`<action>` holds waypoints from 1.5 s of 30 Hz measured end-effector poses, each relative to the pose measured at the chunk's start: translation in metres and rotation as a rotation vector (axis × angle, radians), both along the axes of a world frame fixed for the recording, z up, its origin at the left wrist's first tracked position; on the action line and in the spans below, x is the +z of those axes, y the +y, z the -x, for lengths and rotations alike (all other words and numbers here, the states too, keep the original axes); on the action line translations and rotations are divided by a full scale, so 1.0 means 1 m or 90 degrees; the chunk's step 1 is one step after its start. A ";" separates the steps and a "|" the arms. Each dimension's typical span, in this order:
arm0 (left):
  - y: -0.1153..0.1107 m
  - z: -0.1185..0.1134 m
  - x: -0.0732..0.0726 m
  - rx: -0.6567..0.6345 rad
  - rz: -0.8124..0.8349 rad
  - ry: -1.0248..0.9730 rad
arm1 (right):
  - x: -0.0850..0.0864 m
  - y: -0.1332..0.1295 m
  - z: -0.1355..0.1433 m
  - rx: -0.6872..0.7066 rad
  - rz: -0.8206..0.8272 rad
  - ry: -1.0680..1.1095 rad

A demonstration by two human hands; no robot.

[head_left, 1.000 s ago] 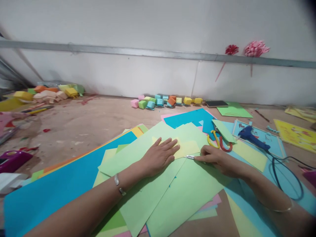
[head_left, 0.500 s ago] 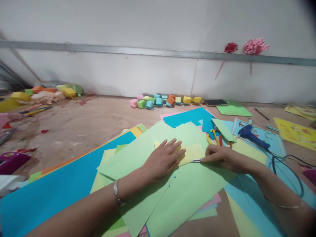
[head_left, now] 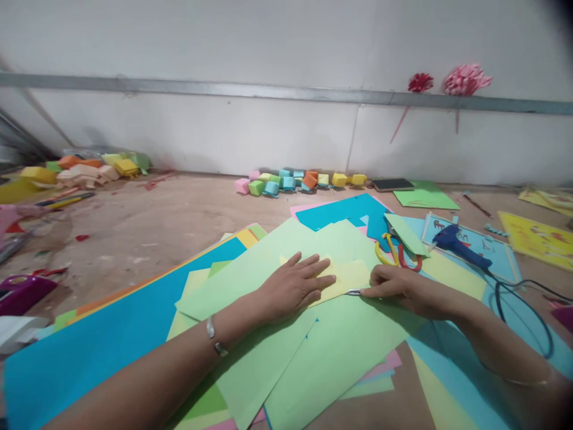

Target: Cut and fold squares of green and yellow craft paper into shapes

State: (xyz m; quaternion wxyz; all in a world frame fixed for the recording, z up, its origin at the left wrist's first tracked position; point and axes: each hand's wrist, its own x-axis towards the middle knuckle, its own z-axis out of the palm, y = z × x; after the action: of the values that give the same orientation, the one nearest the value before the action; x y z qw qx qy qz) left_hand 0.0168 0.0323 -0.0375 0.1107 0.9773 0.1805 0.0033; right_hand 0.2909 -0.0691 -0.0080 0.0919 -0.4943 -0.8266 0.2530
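Observation:
My left hand (head_left: 295, 285) lies flat with fingers spread on a piece of pale yellow paper (head_left: 347, 278). That piece rests on large light green sheets (head_left: 340, 352). My right hand (head_left: 398, 291) is closed around a small silver metal tool, its tip (head_left: 353, 292) showing at the lower right edge of the yellow paper; most of it is hidden in my fingers, so its kind is unclear. Just beyond the right hand lie scissors with yellow and red handles (head_left: 387, 252), their blades partly under a folded green paper (head_left: 407, 234).
A blue glue gun (head_left: 461, 246) with a black cord rests at right on a light blue picture card (head_left: 501, 260). Small coloured paper cubes (head_left: 289, 183) line the wall beside a dark phone (head_left: 393, 185). Blue paper (head_left: 89, 340) spreads at left near a purple object (head_left: 24, 294).
My right hand and the silver tool have shifted slightly left along the yellow paper's edge, uncovering more of the scissors' handles. My left hand stays pressed on the paper.

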 end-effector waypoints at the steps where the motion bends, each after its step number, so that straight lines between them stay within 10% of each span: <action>1: 0.000 0.000 0.000 -0.001 0.000 -0.002 | 0.002 0.000 0.000 0.018 0.007 -0.017; 45: -0.010 0.003 0.006 -0.002 -0.003 0.030 | 0.003 -0.001 0.013 0.072 0.034 -0.024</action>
State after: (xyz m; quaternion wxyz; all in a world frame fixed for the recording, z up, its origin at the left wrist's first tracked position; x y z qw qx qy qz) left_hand 0.0142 0.0225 -0.0319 0.1044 0.9777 0.1814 -0.0197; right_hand 0.2775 -0.0703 -0.0055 0.0488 -0.4535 -0.8477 0.2707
